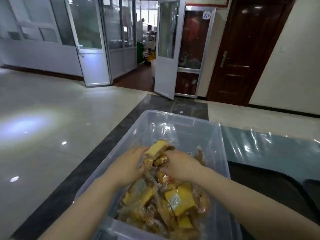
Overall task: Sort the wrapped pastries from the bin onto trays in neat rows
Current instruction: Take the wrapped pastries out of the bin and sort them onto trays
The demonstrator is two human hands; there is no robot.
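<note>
Both hands (131,166) gripping pastries (156,149), mid-bin (223,149), walls apart

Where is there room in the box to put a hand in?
The far half of the clear bin, between its far wall and the pile, looks bare. The near half is crowded with wrapped pastries, where the left hand and right hand dig.
</note>
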